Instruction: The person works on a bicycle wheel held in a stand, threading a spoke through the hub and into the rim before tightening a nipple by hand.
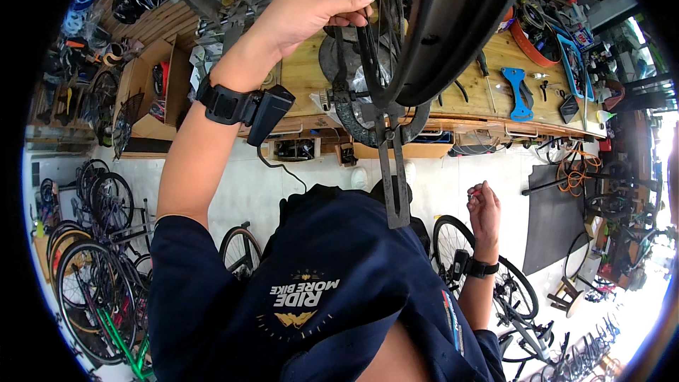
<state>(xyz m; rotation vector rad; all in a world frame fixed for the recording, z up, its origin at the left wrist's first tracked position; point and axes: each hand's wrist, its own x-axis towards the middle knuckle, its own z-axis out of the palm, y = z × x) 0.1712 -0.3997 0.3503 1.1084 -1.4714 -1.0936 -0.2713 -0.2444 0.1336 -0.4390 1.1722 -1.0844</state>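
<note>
A bicycle wheel with a deep black rim (453, 35) stands upright before me in a dark metal truing stand (395, 177). My left hand (322, 3) reaches up to its left side, thumb and fingers pinched on one of the thin dark spokes (366, 46). Low on the right, well apart from the wheel, I hold my right hand (484, 216) with its fingers curled together. Something tiny shows at those fingertips, too small to name. Both wrists carry black straps with small devices.
Behind the wheel runs a wooden workbench (467, 102) with a screwdriver (488, 78), a flat blue tool (520, 95), a round orange-red tray (532, 44) and a blue tray (574, 64). At left stand a cardboard box (145, 88) and several bicycles (95, 297). A black mat (550, 219) lies on the floor.
</note>
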